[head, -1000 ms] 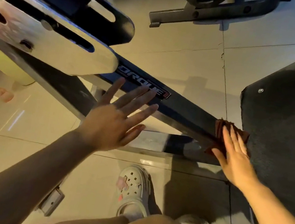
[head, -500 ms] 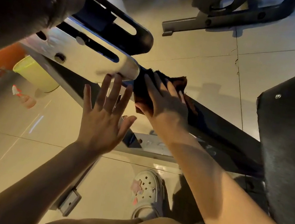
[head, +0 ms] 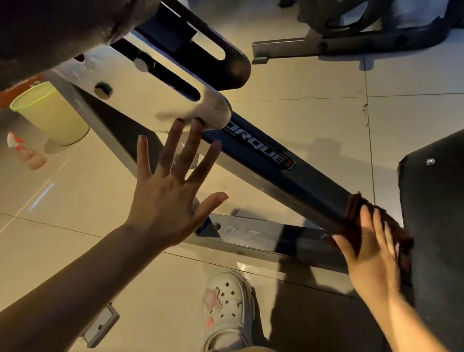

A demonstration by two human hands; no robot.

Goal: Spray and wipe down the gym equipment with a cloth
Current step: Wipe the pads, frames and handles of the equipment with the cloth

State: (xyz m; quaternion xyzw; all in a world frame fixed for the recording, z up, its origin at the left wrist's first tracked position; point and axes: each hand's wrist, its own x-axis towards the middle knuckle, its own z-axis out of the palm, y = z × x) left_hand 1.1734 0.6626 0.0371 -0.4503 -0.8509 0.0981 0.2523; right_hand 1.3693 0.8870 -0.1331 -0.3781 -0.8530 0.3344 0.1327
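At the lower end of the dark frame bar, just beside the black padded panel, the right hand presses a dark brown cloth against the metal, its fingers laid nearly straight over the fabric instead of bunching it, which by my reading spreads the cloth flat so that it covers the full width of the bar as it wipes. The left hand hovers above the frame with fingers spread and released, holding nothing; its two middle fingertips reach the rounded end of the slotted steel plate, probably to steady the body or the machine while the other arm works. The bar is a smooth, glossy, square-sided tube bearing a printed brand label; the plate is bare, brushed metal with a long slot and round bolt heads. The cloth looks soft and napped, folded over the bar's edge. A pale yellow-green cup lies tipped under the frame near a blurred small bottle, which may be the sprayer, though I cannot tell. Beige floor tiles shine smoothly, and a white perforated clog stands below the crossbar.
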